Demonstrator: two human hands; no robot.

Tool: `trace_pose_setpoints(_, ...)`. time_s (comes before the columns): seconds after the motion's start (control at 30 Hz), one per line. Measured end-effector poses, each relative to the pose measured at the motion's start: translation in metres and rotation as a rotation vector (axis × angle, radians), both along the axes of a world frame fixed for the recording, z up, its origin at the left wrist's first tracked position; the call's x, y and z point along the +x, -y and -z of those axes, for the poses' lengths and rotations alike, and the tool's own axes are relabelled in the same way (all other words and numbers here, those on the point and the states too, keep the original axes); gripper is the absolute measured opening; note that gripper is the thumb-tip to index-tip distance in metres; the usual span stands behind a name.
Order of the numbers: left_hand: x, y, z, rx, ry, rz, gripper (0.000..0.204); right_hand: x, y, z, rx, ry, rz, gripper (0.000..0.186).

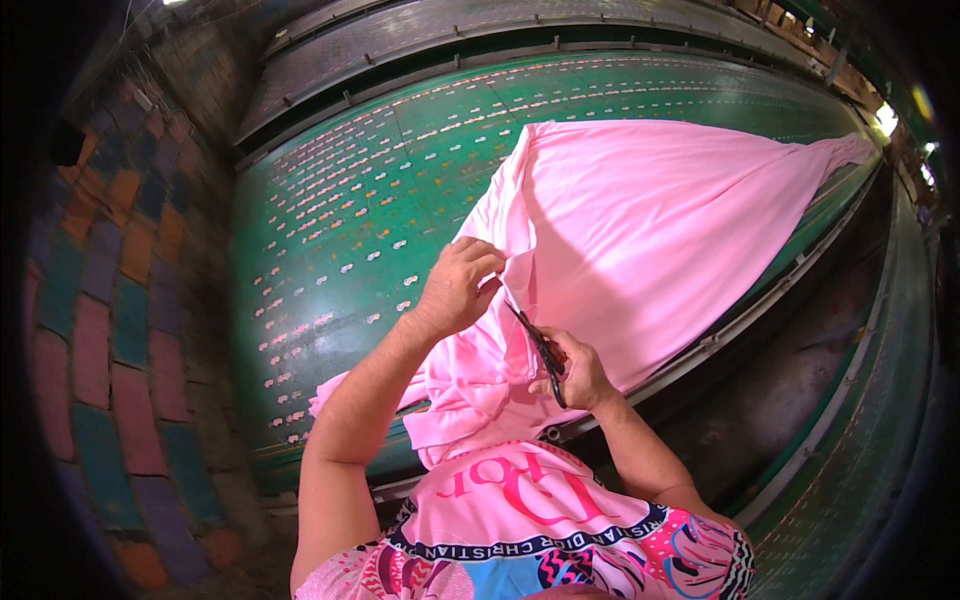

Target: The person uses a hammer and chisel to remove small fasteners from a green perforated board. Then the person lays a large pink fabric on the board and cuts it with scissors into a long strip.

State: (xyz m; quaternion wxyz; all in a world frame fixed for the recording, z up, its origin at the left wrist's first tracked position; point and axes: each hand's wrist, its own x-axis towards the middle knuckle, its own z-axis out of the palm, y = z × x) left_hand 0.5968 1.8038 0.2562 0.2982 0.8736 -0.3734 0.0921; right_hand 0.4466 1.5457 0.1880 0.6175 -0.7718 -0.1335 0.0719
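A large sheet of pink fabric (640, 220) spreads across the green table and bunches in folds close to my body. My left hand (462, 285) pinches the fabric's edge along a folded strip. Just right of it, my right hand (580, 370) grips black scissors (545, 355) by the handles. The blades point up and left, toward the edge held by my left hand. Their tips meet the cloth near my left fingers; whether they are cutting through it cannot be made out.
The long green table (340, 220) carries rows of small printed marks. A metal rail (730, 335) runs along its near edge. Another long table (480, 50) stands beyond it. On the left is a wall of multicoloured painted bricks (110, 350); another green table (830, 480) lies at the right.
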Motion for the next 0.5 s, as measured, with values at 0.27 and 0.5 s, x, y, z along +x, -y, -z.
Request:
trace_pose_setpoints(0.27,-0.004,-0.007,-0.001,-0.32,-0.329,0.168,0.023,-0.009,0.009,0.014,-0.036,0.013,0.072,0.108)
trace_pose_setpoints(0.5,0.011,-0.016,0.013,0.031,-0.541,0.086,0.033,-0.015,0.001,-0.005,-0.086,0.113,0.061,0.096)
